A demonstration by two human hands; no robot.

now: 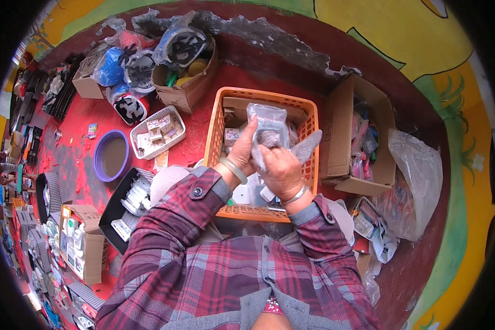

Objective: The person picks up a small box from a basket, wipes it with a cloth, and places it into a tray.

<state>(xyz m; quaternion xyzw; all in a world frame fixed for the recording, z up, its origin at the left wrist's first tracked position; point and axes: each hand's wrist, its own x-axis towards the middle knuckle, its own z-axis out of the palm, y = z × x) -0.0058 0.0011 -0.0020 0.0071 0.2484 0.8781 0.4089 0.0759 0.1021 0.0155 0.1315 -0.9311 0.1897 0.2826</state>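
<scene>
Over an orange plastic basket [217,124], my left hand [241,153] grips the left side of a clear plastic packet [267,113]. What lies inside the packet is hard to make out. My right hand [283,171] is closed on a fuzzy grey cloth [307,146] and presses it against the packet's front. One end of the cloth sticks out to the right of that hand. Below my hands, small boxes and a white flat item [241,193] lie in the basket.
An open cardboard box [338,132] of colourful packets stands right of the basket. To the left are a white tray [177,116] of small boxes, a purple basin [98,159] and a black bin [111,220]. Bagged helmets [181,47] sit behind, near a peeling wall.
</scene>
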